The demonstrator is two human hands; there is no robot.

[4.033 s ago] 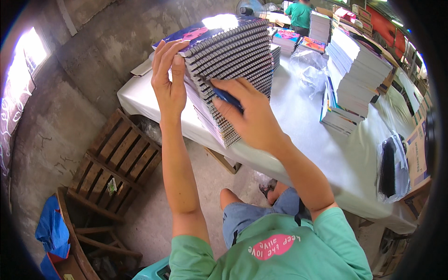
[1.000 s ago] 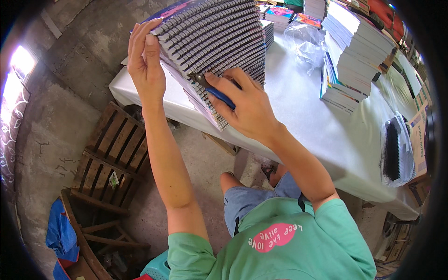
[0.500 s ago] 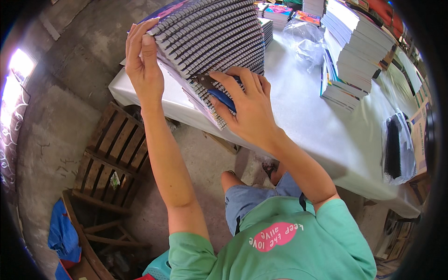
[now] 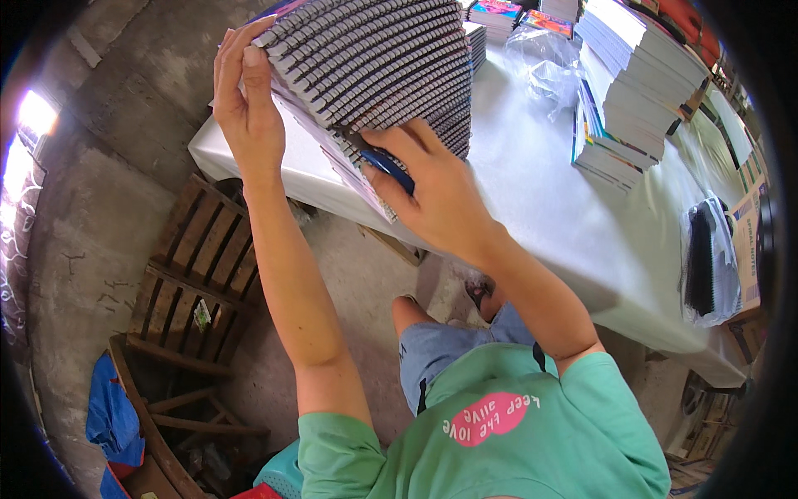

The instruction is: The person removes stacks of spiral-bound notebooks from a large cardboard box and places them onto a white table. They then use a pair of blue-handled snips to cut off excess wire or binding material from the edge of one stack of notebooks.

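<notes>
Blue-handled pliers (image 4: 386, 165), in right hand (image 4: 445, 191), now lower along notebook stack (image 4: 378, 71)

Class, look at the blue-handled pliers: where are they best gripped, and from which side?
Probably by the blue handles, coming from the lower right, as the right hand does: the metal head points up-left toward the stacked coil spines, leaving the handles angled outward.

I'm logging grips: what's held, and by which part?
The right hand holds a plier-like tool by its blue handle; the left hand rests at a corner of the notebook stack.
</notes>
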